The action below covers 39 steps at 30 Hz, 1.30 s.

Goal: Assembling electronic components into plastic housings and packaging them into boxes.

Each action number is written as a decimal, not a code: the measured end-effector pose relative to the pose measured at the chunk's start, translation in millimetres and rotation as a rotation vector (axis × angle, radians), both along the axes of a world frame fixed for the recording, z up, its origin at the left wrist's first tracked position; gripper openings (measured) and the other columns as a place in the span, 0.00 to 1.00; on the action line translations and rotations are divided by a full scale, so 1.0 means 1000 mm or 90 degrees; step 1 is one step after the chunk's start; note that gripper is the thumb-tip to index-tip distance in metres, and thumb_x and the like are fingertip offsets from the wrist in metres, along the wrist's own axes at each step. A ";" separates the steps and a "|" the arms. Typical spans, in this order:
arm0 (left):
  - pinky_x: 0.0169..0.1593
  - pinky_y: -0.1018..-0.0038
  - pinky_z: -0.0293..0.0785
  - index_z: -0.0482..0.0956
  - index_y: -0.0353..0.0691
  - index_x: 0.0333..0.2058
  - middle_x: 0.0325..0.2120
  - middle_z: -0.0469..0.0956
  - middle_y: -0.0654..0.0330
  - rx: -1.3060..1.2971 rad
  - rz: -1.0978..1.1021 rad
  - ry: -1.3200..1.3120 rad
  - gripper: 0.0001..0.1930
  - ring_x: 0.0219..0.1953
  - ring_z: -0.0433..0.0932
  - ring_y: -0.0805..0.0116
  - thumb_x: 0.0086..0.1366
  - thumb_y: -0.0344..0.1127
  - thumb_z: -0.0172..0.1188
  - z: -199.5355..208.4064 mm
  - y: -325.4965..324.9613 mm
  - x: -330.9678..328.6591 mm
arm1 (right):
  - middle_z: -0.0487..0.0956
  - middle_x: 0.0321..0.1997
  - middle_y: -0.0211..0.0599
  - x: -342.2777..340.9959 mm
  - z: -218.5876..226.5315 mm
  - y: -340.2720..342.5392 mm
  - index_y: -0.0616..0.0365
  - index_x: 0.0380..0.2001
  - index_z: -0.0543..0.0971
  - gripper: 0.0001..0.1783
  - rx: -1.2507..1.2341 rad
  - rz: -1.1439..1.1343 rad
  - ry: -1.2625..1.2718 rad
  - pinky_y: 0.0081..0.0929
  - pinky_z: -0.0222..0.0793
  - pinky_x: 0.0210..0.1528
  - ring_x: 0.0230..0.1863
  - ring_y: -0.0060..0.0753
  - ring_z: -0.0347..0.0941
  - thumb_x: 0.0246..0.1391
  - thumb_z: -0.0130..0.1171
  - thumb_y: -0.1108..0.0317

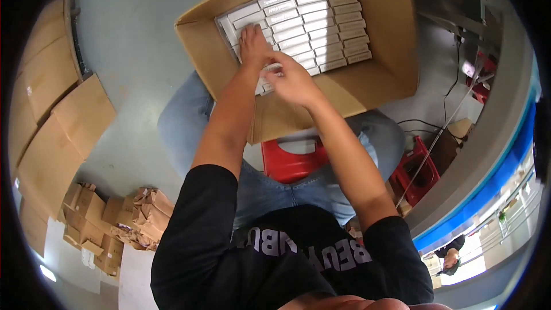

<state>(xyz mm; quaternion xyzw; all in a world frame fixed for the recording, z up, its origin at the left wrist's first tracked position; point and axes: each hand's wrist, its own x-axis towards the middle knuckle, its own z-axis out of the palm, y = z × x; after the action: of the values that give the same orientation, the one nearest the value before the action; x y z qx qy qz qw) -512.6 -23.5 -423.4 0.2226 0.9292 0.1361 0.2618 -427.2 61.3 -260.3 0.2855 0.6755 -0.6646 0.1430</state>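
A large open cardboard carton (396,40) stands in front of me, between my knees. Rows of small white boxes (310,26) are packed on edge inside it. My left hand (253,46) reaches into the carton's left part, its fingers stretched out and lying on the white boxes there. Just to the right, my right hand (291,80) hovers over the near boxes, thumb and fingers apart, its upper fingers close to my left wrist. White box surfaces show through the gap between its fingers. What lies under my left palm is hidden.
A red plastic stool (290,163) is between my legs; another red stool (418,169) stands right. Flattened cardboard (63,120) leans left, above piled brown cartons (86,218). Cables run across the floor at right, beside a curved grey-and-blue bench edge (476,178).
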 end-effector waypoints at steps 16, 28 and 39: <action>0.65 0.56 0.54 0.62 0.33 0.56 0.60 0.58 0.46 -0.061 -0.197 -0.124 0.48 0.64 0.55 0.46 0.40 0.51 0.76 -0.018 0.085 -0.085 | 0.76 0.52 0.51 0.041 -0.185 -0.007 0.74 0.46 0.75 0.35 0.032 -0.683 -0.657 0.35 0.67 0.55 0.49 0.42 0.73 0.37 0.66 0.56; 0.56 0.66 0.70 0.79 0.41 0.48 0.45 0.79 0.50 -0.033 -0.188 -0.187 0.35 0.50 0.76 0.55 0.39 0.50 0.75 -0.042 0.077 -0.109 | 0.73 0.54 0.55 0.090 -0.248 -0.012 0.78 0.51 0.66 0.45 -0.179 -0.809 -0.455 0.33 0.68 0.55 0.52 0.45 0.72 0.34 0.73 0.57; 0.58 0.67 0.68 0.74 0.33 0.51 0.51 0.74 0.44 -0.066 -0.257 -0.358 0.40 0.54 0.73 0.53 0.38 0.49 0.73 -0.052 0.068 -0.105 | 0.75 0.52 0.44 0.047 -0.224 -0.008 0.65 0.52 0.70 0.25 -0.466 -0.931 -0.245 0.40 0.68 0.56 0.52 0.45 0.72 0.53 0.57 0.64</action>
<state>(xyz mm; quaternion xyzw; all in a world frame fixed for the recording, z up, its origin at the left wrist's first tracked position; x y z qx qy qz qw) -617.6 44.7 -475.5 0.3418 0.7637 0.0900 0.5403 -380.3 53.5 -483.9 0.6952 0.0259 -0.7069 -0.1276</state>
